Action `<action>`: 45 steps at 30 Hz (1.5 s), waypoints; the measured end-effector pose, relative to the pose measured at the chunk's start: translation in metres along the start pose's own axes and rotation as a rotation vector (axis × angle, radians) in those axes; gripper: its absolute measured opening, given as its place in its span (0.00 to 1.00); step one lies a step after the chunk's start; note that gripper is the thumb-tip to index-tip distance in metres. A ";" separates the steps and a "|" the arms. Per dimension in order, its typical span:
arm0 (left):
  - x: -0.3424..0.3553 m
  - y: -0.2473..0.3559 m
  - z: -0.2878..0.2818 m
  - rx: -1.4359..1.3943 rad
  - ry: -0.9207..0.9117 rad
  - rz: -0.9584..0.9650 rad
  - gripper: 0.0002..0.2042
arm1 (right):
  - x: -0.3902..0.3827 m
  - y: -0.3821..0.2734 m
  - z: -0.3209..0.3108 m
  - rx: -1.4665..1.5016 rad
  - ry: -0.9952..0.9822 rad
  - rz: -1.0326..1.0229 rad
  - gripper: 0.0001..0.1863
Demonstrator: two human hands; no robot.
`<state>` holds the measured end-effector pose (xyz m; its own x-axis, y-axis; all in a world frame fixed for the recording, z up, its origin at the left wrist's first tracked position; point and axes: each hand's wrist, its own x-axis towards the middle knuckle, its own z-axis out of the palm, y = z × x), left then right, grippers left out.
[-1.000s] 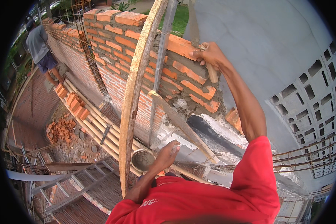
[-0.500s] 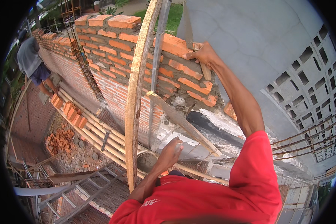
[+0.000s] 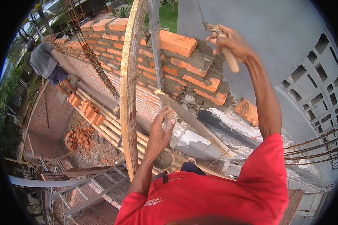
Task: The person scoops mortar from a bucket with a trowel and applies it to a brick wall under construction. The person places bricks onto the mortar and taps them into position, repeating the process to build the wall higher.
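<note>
My right hand (image 3: 233,43) is closed round the wooden handle of a trowel (image 3: 230,60), its thin blade seen edge-on above the fingers. It hangs just off the end of the brick wall (image 3: 184,66), beside wet grey mortar (image 3: 208,50). Left of that mortar, an orange brick (image 3: 178,43) lies on the top course. My left hand (image 3: 160,131) is raised in front of the lower wall with its fingers apart and nothing visible in it. Close to its fingertips runs a slanting wooden strip (image 3: 193,122).
An upright wooden pole (image 3: 129,86) and a metal bar (image 3: 156,48) stand before the wall. Bamboo poles (image 3: 112,125) carry stacked bricks (image 3: 90,110). A bucket (image 3: 164,159) sits below my left hand. Another person (image 3: 47,63) bends at far left, above a ladder (image 3: 97,185).
My right hand has lifted the trowel off the brick and swung it outward past the wall's end. My left hand has risen towards the slanting strip. The whole view has shifted slightly.
</note>
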<state>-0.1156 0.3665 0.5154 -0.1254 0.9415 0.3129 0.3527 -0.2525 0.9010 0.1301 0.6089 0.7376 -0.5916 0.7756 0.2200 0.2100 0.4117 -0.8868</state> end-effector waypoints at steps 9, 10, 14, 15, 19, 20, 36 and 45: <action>0.114 0.057 0.041 0.249 0.351 0.115 0.33 | -0.095 0.043 -0.091 -0.102 -0.005 0.077 0.28; 0.127 0.058 0.052 0.281 0.380 0.125 0.35 | -0.097 0.053 -0.097 -0.106 -0.006 0.084 0.28; 0.166 0.060 0.093 0.351 0.476 0.125 0.42 | -0.100 0.071 -0.117 -0.059 -0.182 0.028 0.27; 0.173 0.059 0.101 0.388 0.500 0.142 0.42 | -0.094 0.073 -0.116 -0.085 -0.171 -0.029 0.27; 0.187 0.055 0.123 0.492 0.626 0.114 0.41 | -0.082 0.078 -0.112 -0.123 -0.167 -0.167 0.26; 0.191 0.053 0.123 0.497 0.646 0.132 0.41 | -0.082 0.080 -0.112 -0.111 -0.165 -0.146 0.26; 0.214 0.032 0.108 0.547 0.711 0.171 0.27 | -0.106 0.094 -0.108 -0.168 -0.122 -0.200 0.13; 0.220 0.029 0.111 0.464 0.722 0.228 0.29 | -0.109 0.090 -0.107 -0.101 -0.114 -0.136 0.14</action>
<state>-0.0296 0.5910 0.5771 -0.5051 0.4687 0.7247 0.7616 -0.1530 0.6298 0.2971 0.6122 0.6774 -0.7028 0.6531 0.2820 0.1964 0.5592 -0.8054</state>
